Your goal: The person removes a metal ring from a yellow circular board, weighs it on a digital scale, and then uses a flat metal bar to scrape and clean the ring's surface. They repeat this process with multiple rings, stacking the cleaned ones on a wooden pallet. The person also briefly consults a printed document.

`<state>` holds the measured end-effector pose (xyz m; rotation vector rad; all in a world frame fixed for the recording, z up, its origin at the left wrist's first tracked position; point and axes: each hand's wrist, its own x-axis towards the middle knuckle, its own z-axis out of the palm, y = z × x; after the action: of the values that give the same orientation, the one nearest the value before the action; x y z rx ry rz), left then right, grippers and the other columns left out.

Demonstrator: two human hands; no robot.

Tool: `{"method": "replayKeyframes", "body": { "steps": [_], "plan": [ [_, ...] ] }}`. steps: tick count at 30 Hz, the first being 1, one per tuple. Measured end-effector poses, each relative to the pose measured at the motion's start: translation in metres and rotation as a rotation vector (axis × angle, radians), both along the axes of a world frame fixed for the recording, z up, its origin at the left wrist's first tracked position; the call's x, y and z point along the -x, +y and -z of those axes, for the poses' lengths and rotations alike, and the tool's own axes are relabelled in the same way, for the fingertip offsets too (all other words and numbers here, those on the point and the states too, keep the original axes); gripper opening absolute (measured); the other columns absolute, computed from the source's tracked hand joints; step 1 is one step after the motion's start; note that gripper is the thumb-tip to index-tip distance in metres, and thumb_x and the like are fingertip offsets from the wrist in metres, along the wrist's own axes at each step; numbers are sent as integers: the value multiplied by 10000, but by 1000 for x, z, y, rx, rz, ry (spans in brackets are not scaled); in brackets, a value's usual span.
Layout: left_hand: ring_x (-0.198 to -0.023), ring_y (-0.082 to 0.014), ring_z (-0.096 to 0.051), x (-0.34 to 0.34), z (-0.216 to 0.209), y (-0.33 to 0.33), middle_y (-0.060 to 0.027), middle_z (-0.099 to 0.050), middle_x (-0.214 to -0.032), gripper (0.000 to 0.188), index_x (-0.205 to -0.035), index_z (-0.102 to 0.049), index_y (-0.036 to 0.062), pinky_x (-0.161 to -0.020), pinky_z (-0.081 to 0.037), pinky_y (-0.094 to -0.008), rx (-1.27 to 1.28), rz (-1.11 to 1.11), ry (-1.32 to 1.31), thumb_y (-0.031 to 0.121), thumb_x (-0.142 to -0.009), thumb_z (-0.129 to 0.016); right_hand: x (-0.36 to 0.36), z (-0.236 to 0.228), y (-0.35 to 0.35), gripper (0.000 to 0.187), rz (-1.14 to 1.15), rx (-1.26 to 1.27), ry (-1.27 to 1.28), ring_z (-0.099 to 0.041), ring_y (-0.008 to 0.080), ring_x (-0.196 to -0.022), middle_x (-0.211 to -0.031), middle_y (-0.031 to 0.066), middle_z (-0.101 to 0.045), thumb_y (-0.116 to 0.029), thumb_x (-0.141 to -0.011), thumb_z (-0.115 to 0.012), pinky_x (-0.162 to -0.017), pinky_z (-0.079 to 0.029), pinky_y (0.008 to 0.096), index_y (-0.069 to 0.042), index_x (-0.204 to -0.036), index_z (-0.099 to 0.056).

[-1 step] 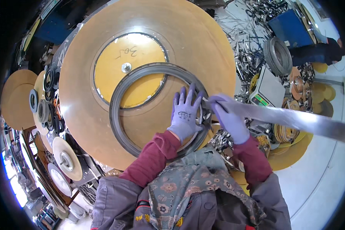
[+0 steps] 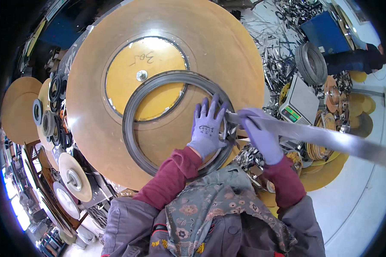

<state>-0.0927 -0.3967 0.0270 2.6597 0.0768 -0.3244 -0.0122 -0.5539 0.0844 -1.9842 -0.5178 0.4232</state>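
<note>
A dark grey metal ring lies on a large tan round disc, overlapping the yellow centre plate. My left hand, in a lilac glove, rests flat with fingers spread near the ring's right inner edge, fingertips touching it. In my right hand, also gloved, the fingers are curled over a long, flat, shiny metal strip. That strip runs from the ring's right side out past the right of the view. Where its inner end meets the ring is partly hidden by my hands.
A bolt sticks up from the centre plate. To the right are a scale, a wire-like coil, heaped metal scraps and a blue box. Smaller discs stand at left. Another person is at far right.
My right hand has shifted slightly right and down along the strip, and the strip's outer part has dropped a little. My left hand and the ring look nearly unchanged.
</note>
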Motion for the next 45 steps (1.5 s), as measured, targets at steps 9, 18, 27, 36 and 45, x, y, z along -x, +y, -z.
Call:
{"method": "replayKeyframes", "body": {
  "steps": [9, 18, 27, 36, 45],
  "plan": [
    [-1433, -446, -179, 2, 9, 0, -202, -162, -1569, 1229, -1487, -237, 14, -1167, -149, -553, 89, -57, -91, 548, -553, -831, 1, 45, -23, 150, -25, -102, -202, -674, 211, -895, -1109, 169, -656, 31, -904, -585, -799, -580, 327, 35, -1046, -635],
    [-1428, -436, -190, 2, 6, 2, -185, -175, -1560, 1168, -1493, -234, 28, -1175, -163, -531, 94, -49, -87, 525, -605, -806, 12, 35, -20, 157, -110, 134, -212, -632, 244, -975, -1048, 129, -666, -39, -861, -592, -878, -497, 343, 1, -995, -665],
    [-1428, -441, -186, 1, 2, -2, -189, -167, -1560, 1050, -1480, -276, 25, -1170, -161, -540, 25, -44, -24, 416, -643, -775, 77, 23, -22, 246, 11, 286, -42, -527, 264, -1099, -1153, 155, -568, -75, -886, -551, -944, -427, 350, 7, -1117, -580],
    [-1431, -444, -172, 11, 5, -1, -179, -167, -1563, 1045, -1472, -299, 44, -1178, -133, -541, 163, -99, -78, 355, -604, -791, 67, 18, -18, 170, -86, 330, -32, -564, 263, -995, -1050, 146, -576, -106, -882, -581, -870, -452, 334, -13, -1019, -616],
    [-1430, -453, -162, 8, 7, -3, -181, -165, -1562, 1010, -1463, -302, 44, -1178, -123, -549, 209, -135, -99, 313, -612, -774, 54, 36, -26, 91, 39, 209, 41, -602, 167, -764, -971, 105, -583, -12, -912, -539, -685, -507, 282, 8, -998, -560]
  ]
}}
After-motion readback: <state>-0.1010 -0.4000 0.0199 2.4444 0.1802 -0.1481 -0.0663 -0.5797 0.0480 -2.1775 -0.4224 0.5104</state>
